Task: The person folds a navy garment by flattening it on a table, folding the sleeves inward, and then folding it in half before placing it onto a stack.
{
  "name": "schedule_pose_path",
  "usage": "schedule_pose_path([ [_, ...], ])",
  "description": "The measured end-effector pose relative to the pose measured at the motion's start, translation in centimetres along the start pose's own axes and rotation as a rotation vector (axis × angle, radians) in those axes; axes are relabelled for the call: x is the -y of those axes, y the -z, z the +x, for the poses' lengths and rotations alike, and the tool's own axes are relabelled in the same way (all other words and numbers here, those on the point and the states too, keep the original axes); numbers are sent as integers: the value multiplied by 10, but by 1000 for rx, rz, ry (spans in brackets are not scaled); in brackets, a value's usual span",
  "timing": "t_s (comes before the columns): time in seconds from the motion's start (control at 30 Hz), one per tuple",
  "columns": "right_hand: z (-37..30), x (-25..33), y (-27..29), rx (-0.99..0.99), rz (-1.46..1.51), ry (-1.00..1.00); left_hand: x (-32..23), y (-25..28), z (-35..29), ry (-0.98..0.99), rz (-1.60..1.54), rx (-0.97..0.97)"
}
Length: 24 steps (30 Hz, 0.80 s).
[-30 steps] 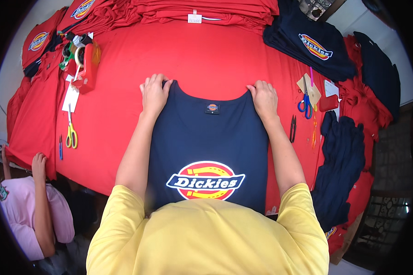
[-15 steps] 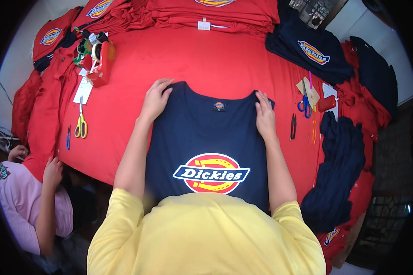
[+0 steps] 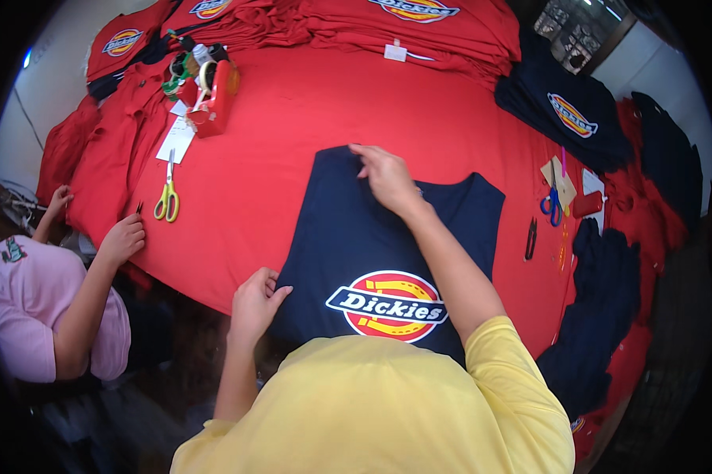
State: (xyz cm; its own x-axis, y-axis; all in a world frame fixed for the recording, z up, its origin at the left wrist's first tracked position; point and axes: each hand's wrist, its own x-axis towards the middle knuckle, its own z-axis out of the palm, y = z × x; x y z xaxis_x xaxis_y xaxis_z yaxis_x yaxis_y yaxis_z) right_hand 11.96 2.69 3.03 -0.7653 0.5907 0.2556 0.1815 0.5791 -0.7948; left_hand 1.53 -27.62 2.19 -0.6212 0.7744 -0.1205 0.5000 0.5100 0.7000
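Remote log, my view from the head camera.

Item: one navy sleeveless top, front up, centre of the frame, lower part hidden by the wearer's yellow shirt. It bears a red, yellow and white emblem.

Right hand: across the top, fingertips at its upper-left shoulder, thumb a little lower. The fingertips look apart; whether cloth is caught between them, I cannot tell.

Left hand: left of the emblem, thumb and forefinger at the top's side edge. Contact looks likely; whether they pinch the fabric, I cannot tell.

Surface: red cloth, spread under the top.

Nearby, upper left: red tape dispenser and yellow-handled scissors. Right: blue-handled scissors, black snips, bunched navy cloth. Far left: a co-worker in pink.

Handling note: I judge the work to be adjusting the left edge. I would steady the shoulder lightly, draw the side in line with it, and pull evenly (soft cloth likely skews when only one corner leads). I would keep the right forearm's weight off the fabric, lest it drag creases towards the print.
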Motion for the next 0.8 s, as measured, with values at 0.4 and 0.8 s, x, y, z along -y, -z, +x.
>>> schedule_pose_path([
  [0.4,-55,-19,42,-246,-565,180,-39,-45,-51,-453,104,335],
  [0.8,-204,60,-53,440,59,30,-14,-9,-17,-437,183,256],
])
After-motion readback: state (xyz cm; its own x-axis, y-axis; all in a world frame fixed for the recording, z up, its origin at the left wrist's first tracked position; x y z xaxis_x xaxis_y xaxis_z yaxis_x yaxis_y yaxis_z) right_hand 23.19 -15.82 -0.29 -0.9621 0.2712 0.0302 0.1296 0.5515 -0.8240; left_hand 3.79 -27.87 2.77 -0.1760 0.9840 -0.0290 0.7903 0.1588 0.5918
